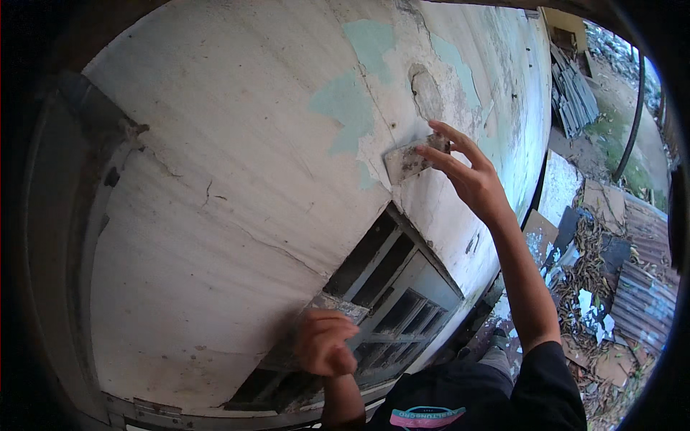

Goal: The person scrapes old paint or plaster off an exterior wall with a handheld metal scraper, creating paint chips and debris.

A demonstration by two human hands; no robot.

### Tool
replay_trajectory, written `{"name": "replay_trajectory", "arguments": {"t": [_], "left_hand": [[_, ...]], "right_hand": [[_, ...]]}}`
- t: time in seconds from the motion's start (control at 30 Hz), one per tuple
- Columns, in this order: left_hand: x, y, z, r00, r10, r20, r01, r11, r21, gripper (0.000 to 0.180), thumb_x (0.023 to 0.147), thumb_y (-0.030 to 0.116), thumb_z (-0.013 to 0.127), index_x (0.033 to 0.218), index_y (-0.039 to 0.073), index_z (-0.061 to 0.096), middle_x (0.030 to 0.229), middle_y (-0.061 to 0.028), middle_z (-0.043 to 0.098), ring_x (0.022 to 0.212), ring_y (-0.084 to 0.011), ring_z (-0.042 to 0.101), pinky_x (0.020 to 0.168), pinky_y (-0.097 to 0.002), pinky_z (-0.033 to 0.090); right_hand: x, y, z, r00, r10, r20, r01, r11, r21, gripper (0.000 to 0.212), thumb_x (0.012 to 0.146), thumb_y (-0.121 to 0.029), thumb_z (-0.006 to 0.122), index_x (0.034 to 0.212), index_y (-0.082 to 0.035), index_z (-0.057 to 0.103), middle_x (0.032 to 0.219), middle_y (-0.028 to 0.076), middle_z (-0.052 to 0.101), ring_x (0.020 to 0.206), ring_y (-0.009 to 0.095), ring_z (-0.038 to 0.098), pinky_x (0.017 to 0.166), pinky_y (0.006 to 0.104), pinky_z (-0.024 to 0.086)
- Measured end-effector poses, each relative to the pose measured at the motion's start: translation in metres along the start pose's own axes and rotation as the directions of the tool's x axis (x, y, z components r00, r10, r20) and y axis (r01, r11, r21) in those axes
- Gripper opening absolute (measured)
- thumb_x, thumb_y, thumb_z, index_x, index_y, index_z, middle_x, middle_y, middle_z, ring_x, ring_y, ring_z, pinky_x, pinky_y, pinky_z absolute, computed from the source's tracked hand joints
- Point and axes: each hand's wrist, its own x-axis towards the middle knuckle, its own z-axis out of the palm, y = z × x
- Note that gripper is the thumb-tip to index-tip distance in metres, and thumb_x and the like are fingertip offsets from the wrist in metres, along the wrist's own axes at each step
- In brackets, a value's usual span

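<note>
My right hand (467, 172) reaches up to the wall (237, 136). Its fingers are on a flat, stained, roughly rectangular plate (407, 161), which looks like a scraper blade; the thumb is hidden. The plate lies at or close to the wall's surface, just below a patch of bare plaster (425, 92). Pale green layers (345, 108) show to its left, where the white paint is gone. Lower down, my left hand (327, 343) is closed with curled fingers in front of the window's upper left part. Slight blur hides what it holds, if anything.
A grey window (413, 276) with dark openings is set in the wall below the plate. At right, the ground holds dry leaves (582, 287), paint flakes and corrugated sheets (643, 305). Stacked grey panels (573, 93) lean farther off. A frame (61, 237) borders the left.
</note>
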Motion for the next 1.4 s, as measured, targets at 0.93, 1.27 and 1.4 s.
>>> {"name": "replay_trajectory", "arguments": {"t": [0.93, 1.27, 1.4], "left_hand": [[-0.059, 0.01, 0.007, 0.876, -0.199, 0.439, 0.214, 0.977, 0.015, 0.014, 0.087, 0.015, 0.058, 0.08, 0.004, 0.065, 0.076, -0.0087, 0.066, 0.073, -0.0236, 0.067, 0.063, -0.0335, 0.052], [-0.064, 0.016, 0.016, 0.836, -0.22, 0.503, 0.284, 0.957, -0.052, 0.008, 0.085, 0.008, 0.06, 0.081, 0.002, 0.064, 0.079, -0.0108, 0.065, 0.074, -0.0254, 0.066, 0.068, -0.0345, 0.054], [-0.071, 0.011, 0.015, 0.836, -0.218, 0.503, 0.285, 0.957, -0.06, 0.007, 0.084, 0.007, 0.059, 0.081, 0.002, 0.063, 0.078, -0.0108, 0.065, 0.074, -0.0253, 0.066, 0.067, -0.0345, 0.054]], "right_hand": [[-0.004, -0.075, 0.015, 0.99, 0.073, 0.118, -0.124, 0.846, 0.519, 0.061, 0.077, 0.01, 0.066, 0.132, -0.015, 0.059, 0.134, 0.012, 0.05, 0.1, 0.023, 0.06, 0.077, 0.0332, 0.055], [-0.013, -0.105, 0.033, 0.837, 0.511, 0.197, -0.407, 0.339, 0.848, 0.051, 0.083, 0.011, 0.06, 0.132, -0.001, 0.057, 0.116, 0.007, 0.061, 0.102, 0.014, 0.056, 0.092, 0.0276, 0.045], [-0.013, -0.106, 0.024, 0.802, 0.525, 0.285, -0.425, 0.167, 0.889, 0.055, 0.081, 0.013, 0.052, 0.134, -0.001, 0.055, 0.116, 0.005, 0.06, 0.097, 0.011, 0.055, 0.09, 0.0266, 0.046]]}}
